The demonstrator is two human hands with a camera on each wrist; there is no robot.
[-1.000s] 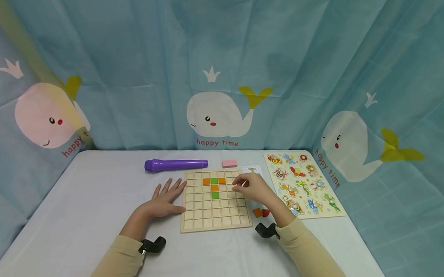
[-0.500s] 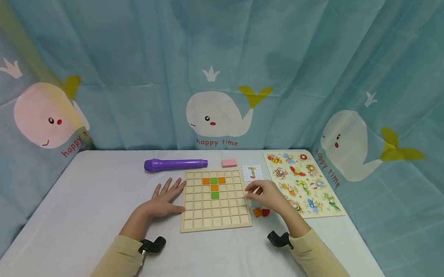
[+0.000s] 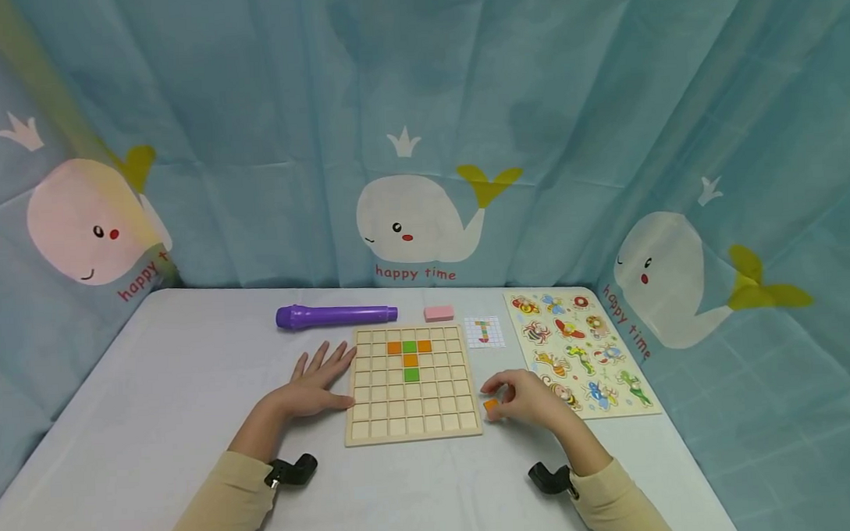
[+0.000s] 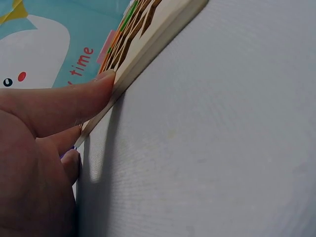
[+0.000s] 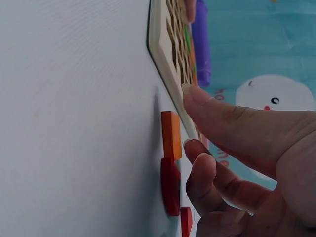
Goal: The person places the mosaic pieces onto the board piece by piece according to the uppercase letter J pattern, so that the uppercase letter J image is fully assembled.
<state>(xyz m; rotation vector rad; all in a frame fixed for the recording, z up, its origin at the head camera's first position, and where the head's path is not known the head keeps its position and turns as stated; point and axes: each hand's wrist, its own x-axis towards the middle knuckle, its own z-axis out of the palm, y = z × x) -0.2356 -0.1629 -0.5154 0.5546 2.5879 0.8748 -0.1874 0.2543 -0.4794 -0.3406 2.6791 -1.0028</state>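
The left hand (image 3: 317,385), fingers spread, lies at the left edge of a wooden grid board (image 3: 378,430); in the left wrist view its thumb touches the board's side. Orange and green square tiles sit in the board's upper cells, a T shape with a green tile (image 3: 411,374) lowest. At the board's right side, the right hand (image 3: 524,396) hovers around an orange tile (image 5: 171,134), thumb and fingertips apart. A red piece (image 5: 171,186) touches that tile, with another red piece (image 5: 185,220) beyond; the hand hides both red pieces in the head view.
Behind the board are a purple toy microphone (image 3: 337,315) and a pink block (image 3: 438,313). A pattern card (image 3: 496,333) lies off its upper right corner. Farther right is a wooden insect puzzle (image 3: 644,409). A blue whale-print curtain (image 3: 253,185) surrounds the table.
The right hand has moved off the board's right side, down and right, to the loose orange tile. The pattern card is uncovered. The left hand has stayed put.
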